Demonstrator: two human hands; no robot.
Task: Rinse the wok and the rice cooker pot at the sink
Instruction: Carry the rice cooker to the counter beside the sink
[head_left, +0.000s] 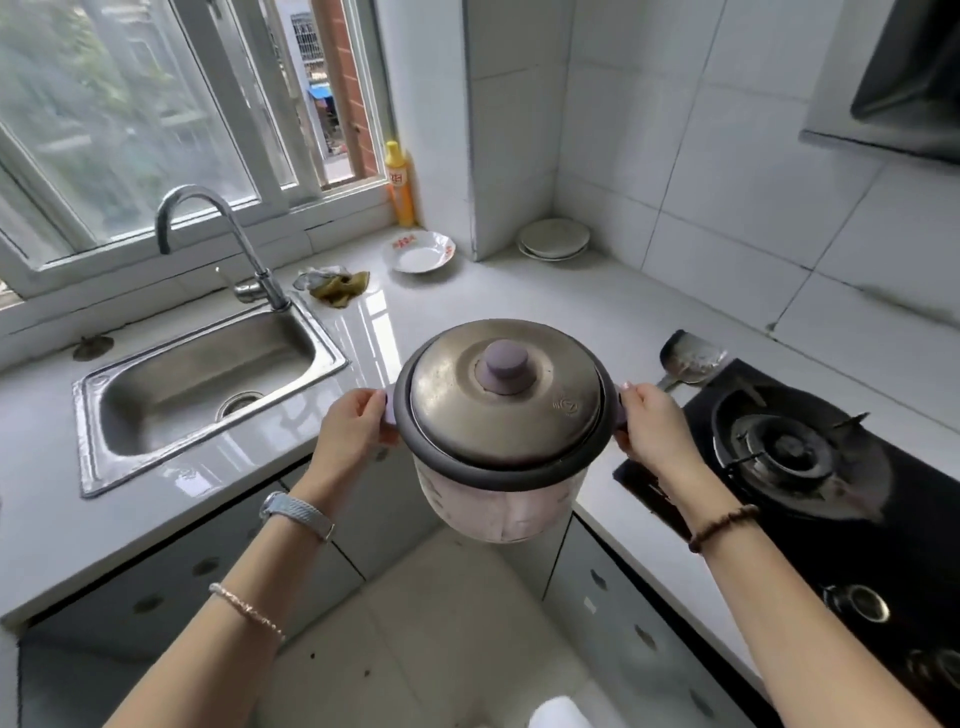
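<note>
Head view: rice cooker (501, 431) held in the air above the floor, in front of the counter corner, between the sink side and the stove side. Metal lid (506, 387) seated on top, purple knob (503, 366) at its centre. Left hand (353, 428) curled round the left side handle; right hand (649, 428) curled round the right one. Both handles mostly hidden under the fingers, so the exact grip is hard to make out.

Sink (208, 384) sits to the left in the white counter (467, 301), basin holding nothing visible, curved faucet (218, 239) behind it. Crumpled rag (337, 286) just beside the faucet base. Patterned bowl (420, 252) near the window sill, yellow bottle (400, 184) behind it. Stacked plates (553, 239) in the tiled corner. Gas stove (795, 452) at right, metal spatula (688, 361) lying at its far edge.
</note>
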